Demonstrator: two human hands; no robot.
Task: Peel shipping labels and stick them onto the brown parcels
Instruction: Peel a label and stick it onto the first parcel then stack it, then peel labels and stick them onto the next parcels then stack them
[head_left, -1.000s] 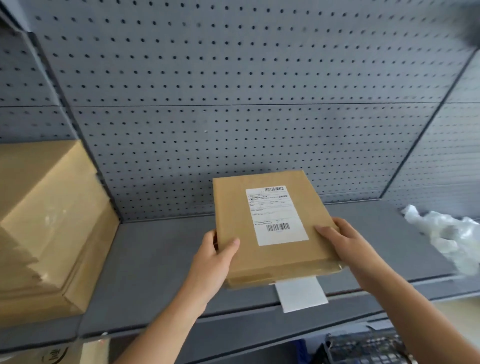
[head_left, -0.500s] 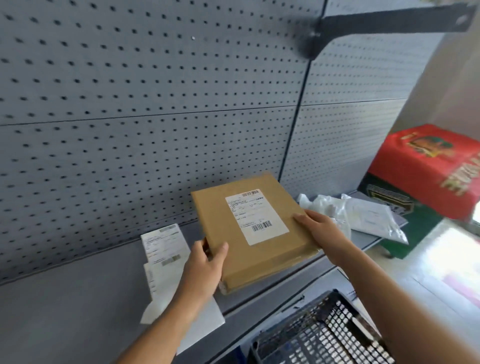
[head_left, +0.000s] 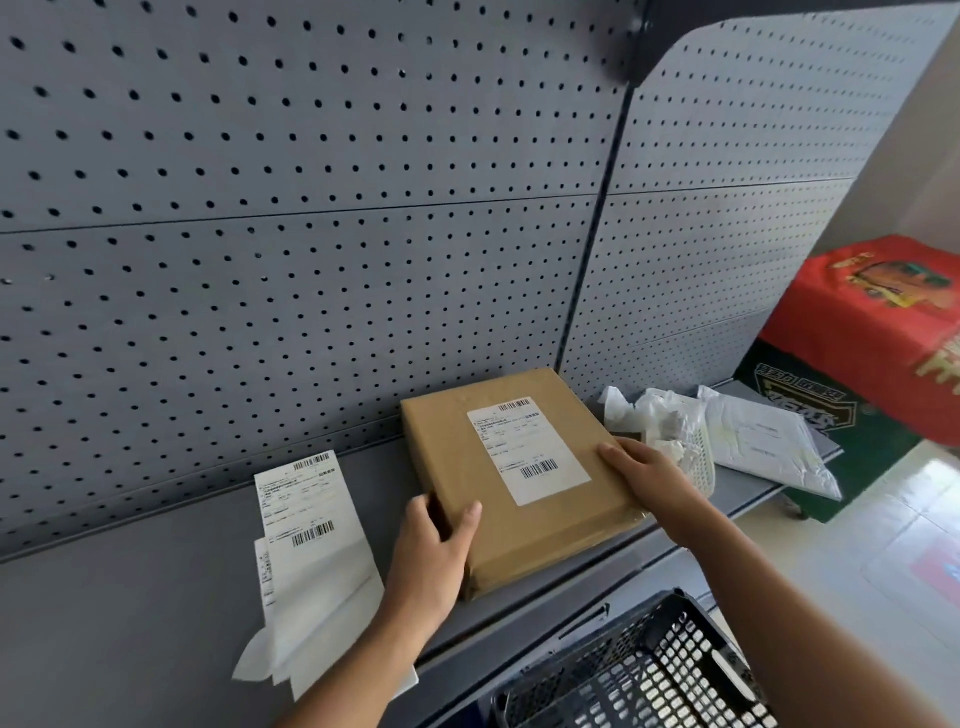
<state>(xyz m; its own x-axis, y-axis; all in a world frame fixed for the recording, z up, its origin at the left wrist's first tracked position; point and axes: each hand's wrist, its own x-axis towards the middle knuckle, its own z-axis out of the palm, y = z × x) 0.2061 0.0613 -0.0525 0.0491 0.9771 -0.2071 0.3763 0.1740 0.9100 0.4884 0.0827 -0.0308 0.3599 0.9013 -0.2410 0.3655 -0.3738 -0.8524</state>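
A grey pegboard (head_left: 311, 234) is filling the upper left and centre of the frame, and a grey shelf (head_left: 130, 613) is running along its foot. At the right edge a red box (head_left: 872, 322) is sitting on a green one. A black basket (head_left: 639, 670) is showing at the bottom right, below the shelf edge.

The parcel (head_left: 519, 478) is lying at centre frame, flat or nearly flat on the shelf near the front edge; whether it is fully resting is hard to tell. A label (head_left: 527, 449) is already sitting flat on its top face. It is looking like a stiff, thin cardboard box, probably light, with square edges that are giving sure purchase; holding it by two opposite sides looks best.

The left hand (head_left: 431, 561) is clasping the near left corner, thumb on top and fingers wrapped around the side. The right hand (head_left: 649, 473) is lying on the right edge with fingers pressed flat on top, its grip closed on the box.

Left of the parcel, loose sheets (head_left: 306, 525) with barcodes are lying overlapped on the shelf. To the right, crumpled plastic bags (head_left: 727, 441) are resting just beside the right hand.
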